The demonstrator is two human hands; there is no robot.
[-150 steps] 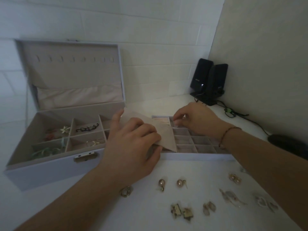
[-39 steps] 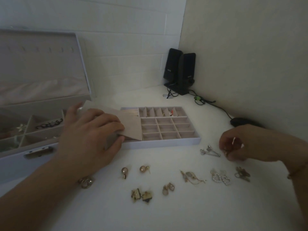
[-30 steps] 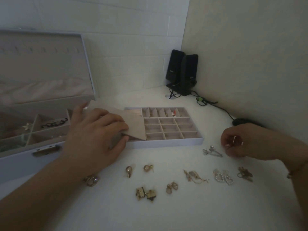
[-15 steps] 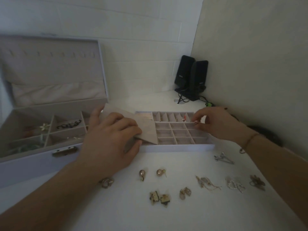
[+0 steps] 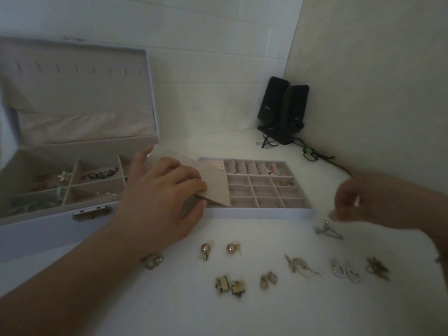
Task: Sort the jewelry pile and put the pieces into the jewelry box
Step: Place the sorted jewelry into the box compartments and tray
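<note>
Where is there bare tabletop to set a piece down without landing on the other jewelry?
Bare table lies behind the divided tray, toward the speakers, and along the near edge below the square earrings. The strip in front of the tray is crowded: pearl earrings, silver pin, heart earrings, with the blurred right hand above it.

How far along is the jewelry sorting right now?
Partly done. A few pieces already sit in the grey divided tray, including a gold piece, and in the open jewelry box. The left hand holds the tray's beige flap up; the blurred right hand hovers over the silver pin earrings. Those, the pearl studs and about six more sets remain on the white table.
</note>
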